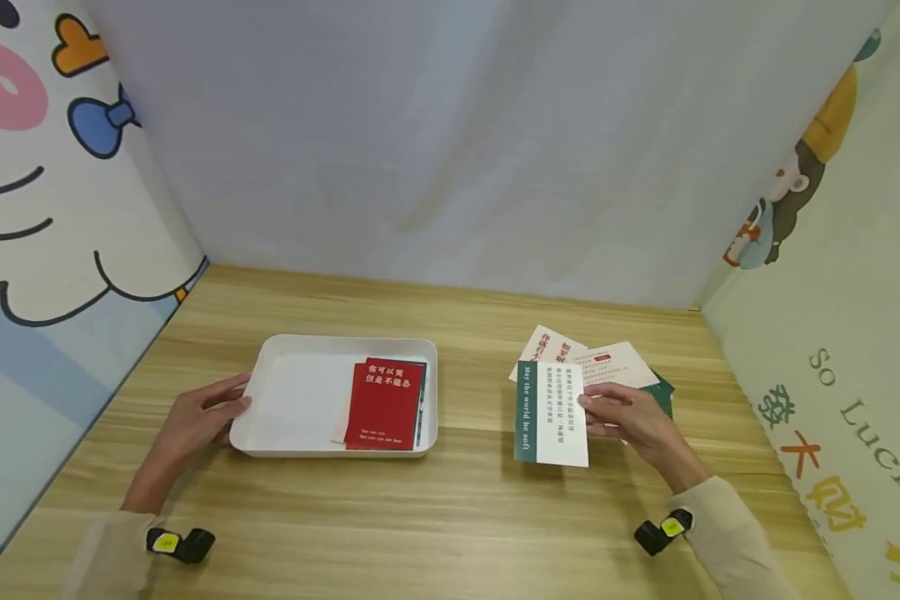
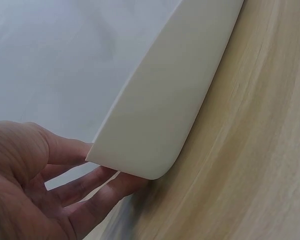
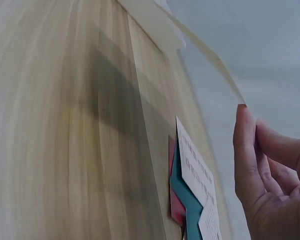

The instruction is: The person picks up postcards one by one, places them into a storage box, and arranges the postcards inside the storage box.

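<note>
My left hand (image 1: 198, 421) holds the left end of a white tray (image 1: 292, 400), thumb at the rim and fingers along the outer wall, as the left wrist view shows. Inside the tray at its right end lies a red card (image 1: 385, 404) on top of other cards, with a dark green edge showing beneath. My right hand (image 1: 637, 421) pinches a white card with a green band (image 1: 562, 417) by its right edge, between thumb and fingers. In the right wrist view this card appears edge-on, raised above the table. Behind it lie several loose cards (image 1: 615, 364), partly covered.
The wooden table (image 1: 457, 525) carries the tray on the left and the loose cards on the right. A pale curtain (image 1: 435, 150) hangs at the back, and printed cloths (image 1: 817, 292) stand along both sides.
</note>
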`<state>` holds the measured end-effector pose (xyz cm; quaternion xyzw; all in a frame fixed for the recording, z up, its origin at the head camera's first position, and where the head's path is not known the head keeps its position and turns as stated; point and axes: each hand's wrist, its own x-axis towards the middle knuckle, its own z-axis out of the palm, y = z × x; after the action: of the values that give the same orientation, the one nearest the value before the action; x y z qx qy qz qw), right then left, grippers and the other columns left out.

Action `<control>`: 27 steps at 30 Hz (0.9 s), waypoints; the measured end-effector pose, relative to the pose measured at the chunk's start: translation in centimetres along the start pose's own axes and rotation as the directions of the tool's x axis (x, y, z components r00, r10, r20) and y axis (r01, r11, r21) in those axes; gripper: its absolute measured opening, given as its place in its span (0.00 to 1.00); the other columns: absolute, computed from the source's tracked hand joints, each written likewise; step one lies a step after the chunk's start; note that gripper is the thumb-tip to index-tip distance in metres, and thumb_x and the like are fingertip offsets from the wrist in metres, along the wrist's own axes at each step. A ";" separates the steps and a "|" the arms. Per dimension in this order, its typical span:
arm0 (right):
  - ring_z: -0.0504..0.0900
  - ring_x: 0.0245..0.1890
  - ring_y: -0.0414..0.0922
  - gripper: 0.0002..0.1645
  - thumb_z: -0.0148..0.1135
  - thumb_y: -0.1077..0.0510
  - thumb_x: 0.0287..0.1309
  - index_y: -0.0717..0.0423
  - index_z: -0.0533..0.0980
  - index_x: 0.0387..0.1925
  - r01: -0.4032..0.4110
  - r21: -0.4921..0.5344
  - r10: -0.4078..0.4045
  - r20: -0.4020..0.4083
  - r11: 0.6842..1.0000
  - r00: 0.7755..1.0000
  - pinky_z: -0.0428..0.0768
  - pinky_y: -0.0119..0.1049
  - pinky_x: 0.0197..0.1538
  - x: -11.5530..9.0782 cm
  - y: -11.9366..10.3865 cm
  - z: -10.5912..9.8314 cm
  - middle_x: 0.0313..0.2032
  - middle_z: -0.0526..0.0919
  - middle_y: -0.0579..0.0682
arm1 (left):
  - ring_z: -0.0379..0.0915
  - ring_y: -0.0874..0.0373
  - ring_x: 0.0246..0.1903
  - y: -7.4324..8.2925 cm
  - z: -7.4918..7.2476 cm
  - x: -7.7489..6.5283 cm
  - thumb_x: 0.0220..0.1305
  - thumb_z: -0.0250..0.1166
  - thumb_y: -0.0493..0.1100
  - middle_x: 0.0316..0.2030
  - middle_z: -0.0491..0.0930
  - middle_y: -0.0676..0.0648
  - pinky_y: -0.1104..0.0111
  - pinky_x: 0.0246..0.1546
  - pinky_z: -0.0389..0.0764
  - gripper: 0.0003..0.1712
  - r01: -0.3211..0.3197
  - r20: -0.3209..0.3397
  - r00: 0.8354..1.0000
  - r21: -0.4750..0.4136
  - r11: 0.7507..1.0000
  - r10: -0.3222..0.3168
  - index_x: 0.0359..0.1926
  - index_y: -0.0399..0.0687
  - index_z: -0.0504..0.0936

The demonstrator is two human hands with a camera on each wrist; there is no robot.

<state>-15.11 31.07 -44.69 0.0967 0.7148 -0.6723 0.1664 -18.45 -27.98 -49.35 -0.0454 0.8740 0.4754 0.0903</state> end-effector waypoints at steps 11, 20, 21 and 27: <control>0.86 0.35 0.38 0.09 0.65 0.64 0.71 0.58 0.81 0.50 0.028 0.111 -0.028 -0.003 0.993 1.000 0.87 0.34 0.45 2.2 -1.8 5.6 0.37 0.86 0.45 | 0.78 0.49 0.45 -0.1 0.4 0.2 0.79 0.60 0.43 0.68 0.69 0.22 0.69 0.29 0.82 0.33 0.020 -0.009 1.000 -0.036 0.999 -0.020 0.78 0.37 0.65; 0.88 0.33 0.39 0.07 0.64 0.67 0.70 0.58 0.82 0.46 0.031 0.208 -0.035 0.016 0.978 0.999 0.87 0.34 0.43 3.6 -1.7 8.9 0.35 0.87 0.46 | 0.78 0.49 0.44 -0.4 0.5 0.5 0.79 0.60 0.44 0.68 0.69 0.23 0.68 0.29 0.81 0.34 0.018 -0.002 1.000 -0.047 0.999 -0.018 0.78 0.37 0.64; 0.88 0.34 0.40 0.07 0.65 0.67 0.70 0.59 0.82 0.47 0.032 0.207 -0.036 0.018 0.978 0.999 0.88 0.34 0.43 3.8 -1.6 9.4 0.35 0.87 0.47 | 0.78 0.50 0.43 -0.4 0.4 0.5 0.79 0.60 0.44 0.68 0.69 0.23 0.68 0.29 0.81 0.33 0.016 -0.006 1.000 -0.049 0.999 -0.016 0.78 0.37 0.64; 0.89 0.33 0.40 0.11 0.64 0.69 0.70 0.67 0.81 0.51 0.040 0.190 -0.050 0.049 0.981 0.998 0.88 0.35 0.42 5.5 -1.7 12.3 0.34 0.88 0.48 | 0.79 0.57 0.37 -0.3 0.0 0.2 0.77 0.62 0.41 0.66 0.72 0.23 0.69 0.28 0.81 0.33 -0.001 -0.025 1.000 -0.084 0.996 -0.001 0.77 0.36 0.67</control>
<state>-19.45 18.22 -45.60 0.0780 0.6450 -0.7432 0.1601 -18.62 -28.12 -49.63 -0.0551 0.8543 0.5109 0.0776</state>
